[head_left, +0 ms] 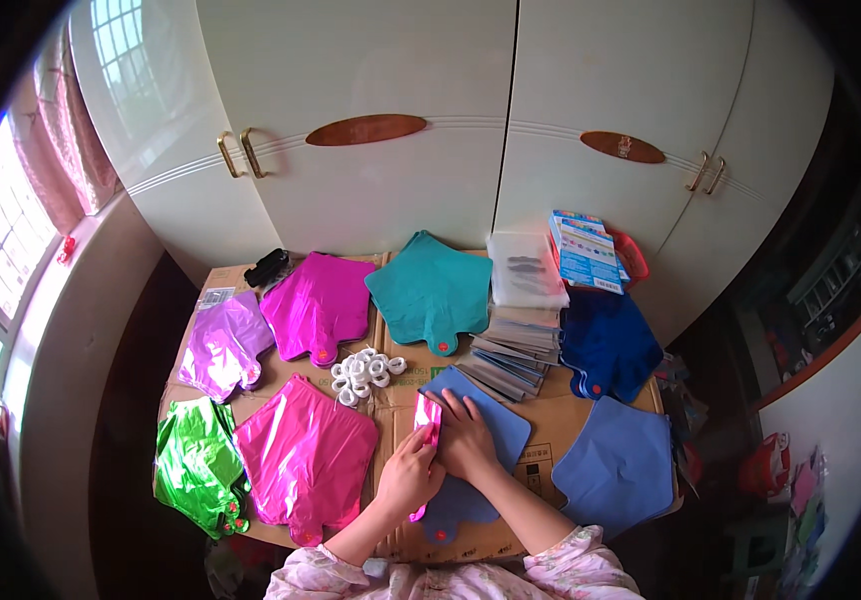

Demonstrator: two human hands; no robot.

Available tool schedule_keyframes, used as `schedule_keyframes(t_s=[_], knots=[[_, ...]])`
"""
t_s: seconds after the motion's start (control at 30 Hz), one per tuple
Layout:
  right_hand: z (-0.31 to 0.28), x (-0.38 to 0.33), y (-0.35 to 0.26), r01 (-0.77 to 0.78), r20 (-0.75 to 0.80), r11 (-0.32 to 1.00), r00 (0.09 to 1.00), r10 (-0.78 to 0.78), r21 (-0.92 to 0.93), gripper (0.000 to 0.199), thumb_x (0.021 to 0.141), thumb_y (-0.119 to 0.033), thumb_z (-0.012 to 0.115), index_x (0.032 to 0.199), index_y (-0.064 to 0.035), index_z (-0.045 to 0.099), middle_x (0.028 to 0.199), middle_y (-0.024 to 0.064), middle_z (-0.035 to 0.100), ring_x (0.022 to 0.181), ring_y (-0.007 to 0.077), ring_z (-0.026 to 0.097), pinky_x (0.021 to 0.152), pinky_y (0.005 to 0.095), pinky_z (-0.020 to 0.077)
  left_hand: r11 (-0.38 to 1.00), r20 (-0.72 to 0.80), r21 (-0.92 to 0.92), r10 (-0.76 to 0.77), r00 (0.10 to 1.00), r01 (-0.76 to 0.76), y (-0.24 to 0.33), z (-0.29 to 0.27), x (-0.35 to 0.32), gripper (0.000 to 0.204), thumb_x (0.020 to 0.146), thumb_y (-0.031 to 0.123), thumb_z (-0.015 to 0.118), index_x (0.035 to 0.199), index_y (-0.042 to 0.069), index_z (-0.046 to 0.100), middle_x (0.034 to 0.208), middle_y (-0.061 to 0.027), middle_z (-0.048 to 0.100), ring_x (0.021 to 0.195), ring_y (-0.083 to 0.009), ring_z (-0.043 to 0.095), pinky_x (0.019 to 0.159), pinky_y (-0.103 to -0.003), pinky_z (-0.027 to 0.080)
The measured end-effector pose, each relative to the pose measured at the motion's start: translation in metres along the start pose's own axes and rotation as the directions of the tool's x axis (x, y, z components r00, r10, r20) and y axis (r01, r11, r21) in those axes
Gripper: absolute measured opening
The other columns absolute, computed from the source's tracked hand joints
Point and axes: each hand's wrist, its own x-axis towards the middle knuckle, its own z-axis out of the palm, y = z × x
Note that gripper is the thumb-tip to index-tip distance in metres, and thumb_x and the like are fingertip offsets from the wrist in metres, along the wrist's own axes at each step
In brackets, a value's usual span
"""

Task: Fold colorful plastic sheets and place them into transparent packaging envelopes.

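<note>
A blue star-shaped foil balloon (501,425) lies flat on the cardboard in front of me. Along its left side runs a shiny pink foil strip (428,408), narrow like a folded edge. My left hand (411,472) is closed on this strip near its middle, thumb and fingers pressed together. My right hand (465,436) rests palm down over the blue balloon, fingers stretched forward, fingertips close to the strip's upper end. The two hands nearly meet, and they hide part of the strip and of the balloon.
Flat foil balloons surround my hands: pink (306,455), green (199,465), lilac (226,345), magenta (321,305), teal (431,290), dark blue (611,345) and blue (618,465). White rings (359,375), grey cards (511,350), clear bags (528,270) and blue packets (589,255) also lie on the cardboard.
</note>
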Motion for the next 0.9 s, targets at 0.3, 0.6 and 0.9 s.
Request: schedule_keyframes(t_s=[0.3,0.6,0.9], knots=[[0.0,0.003,0.007,-0.141,-0.104,0.899,0.974,0.201,0.415,0.028,0.086,-0.014,0.05,0.107,0.0032,0.057,0.127,0.0186,0.05,0.116,0.0352,0.049,0.101,0.0411,0.038,0.999,0.01,0.026,-0.018,1.0,0.018,-0.002,0.011,-0.006,0.017,0.072,0.008,0.057,0.083,-0.005,0.057,0.121,-0.0273,0.053,0.118,-0.0397,0.05,0.101,-0.042,0.04],[-0.006,0.003,0.006,-0.18,-0.169,0.843,0.938,0.302,0.506,0.017,0.082,-0.011,0.056,0.082,0.0056,0.057,0.11,0.0219,0.056,0.108,0.0379,0.054,0.094,0.042,0.0441,0.985,0.006,0.168,0.022,1.0,-0.023,0.003,0.019,-0.004,0.015,0.074,0.01,0.059,0.084,-0.001,0.059,0.122,-0.0229,0.055,0.121,-0.037,0.048,0.102,-0.044,0.038],[-0.006,0.002,0.006,-0.185,-0.177,0.881,0.942,0.285,0.435,0.012,0.078,-0.004,0.054,0.081,0.0077,0.056,0.111,0.025,0.051,0.112,0.041,0.051,0.096,0.0438,0.0427,0.903,0.236,0.401,0.064,0.97,-0.157,-0.028,-0.026,0.013,0.04,0.084,0.02,0.056,0.123,0.01,0.054,0.135,-0.0064,0.049,0.131,-0.0289,0.039,0.106,-0.046,0.031]])
